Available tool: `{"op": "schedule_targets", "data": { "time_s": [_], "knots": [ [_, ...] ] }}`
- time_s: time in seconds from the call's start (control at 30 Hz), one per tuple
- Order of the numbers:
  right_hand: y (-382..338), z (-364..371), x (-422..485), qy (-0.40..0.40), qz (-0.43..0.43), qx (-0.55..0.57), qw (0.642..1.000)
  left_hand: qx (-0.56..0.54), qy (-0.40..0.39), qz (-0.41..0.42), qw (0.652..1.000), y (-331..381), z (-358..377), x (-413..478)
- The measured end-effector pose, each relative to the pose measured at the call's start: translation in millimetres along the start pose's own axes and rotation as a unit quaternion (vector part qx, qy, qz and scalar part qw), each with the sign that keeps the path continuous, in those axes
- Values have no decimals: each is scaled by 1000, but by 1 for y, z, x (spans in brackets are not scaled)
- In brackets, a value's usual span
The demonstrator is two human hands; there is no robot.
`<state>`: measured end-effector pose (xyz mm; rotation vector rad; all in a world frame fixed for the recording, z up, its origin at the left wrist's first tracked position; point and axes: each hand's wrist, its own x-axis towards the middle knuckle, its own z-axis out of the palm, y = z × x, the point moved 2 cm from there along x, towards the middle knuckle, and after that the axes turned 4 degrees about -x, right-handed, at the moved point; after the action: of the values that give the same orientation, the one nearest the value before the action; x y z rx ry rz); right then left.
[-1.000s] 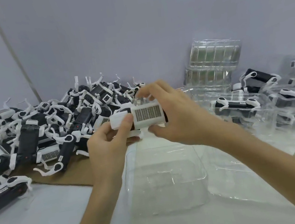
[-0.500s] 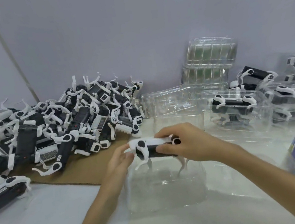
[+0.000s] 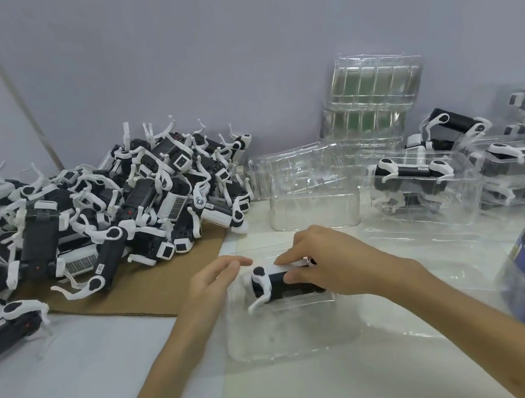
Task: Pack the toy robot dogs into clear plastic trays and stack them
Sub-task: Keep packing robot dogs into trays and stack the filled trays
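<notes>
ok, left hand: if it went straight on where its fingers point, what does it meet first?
The black-and-white toy robot dog that the right hand grips over the clear plastic tray. Fingers of the left hand point at its white-legged end; contact unclear.

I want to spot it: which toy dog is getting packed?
Find the big pile of dogs on brown cardboard, then look right to the nearest clear tray. The right hand grips one toy dog in it, left hand touching. No other dog is held.
</notes>
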<state>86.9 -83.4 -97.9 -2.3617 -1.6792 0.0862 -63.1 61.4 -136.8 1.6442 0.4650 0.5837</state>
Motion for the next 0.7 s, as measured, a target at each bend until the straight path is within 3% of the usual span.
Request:
{"op": "schedule_targets", "data": {
  "time_s": [0.1, 0.33, 0.7],
  "knots": [
    [-2, -1, 3, -8, -13, -14, 1000, 39, -41, 0, 998, -1, 0, -3],
    [-9, -3, 2, 81, -81, -9, 993, 51, -108, -30, 992, -1, -4, -2],
    [-9, 0, 9, 14, -69, -86, 994, 20, -94, -20, 995, 1, -2, -3]
  ]
}}
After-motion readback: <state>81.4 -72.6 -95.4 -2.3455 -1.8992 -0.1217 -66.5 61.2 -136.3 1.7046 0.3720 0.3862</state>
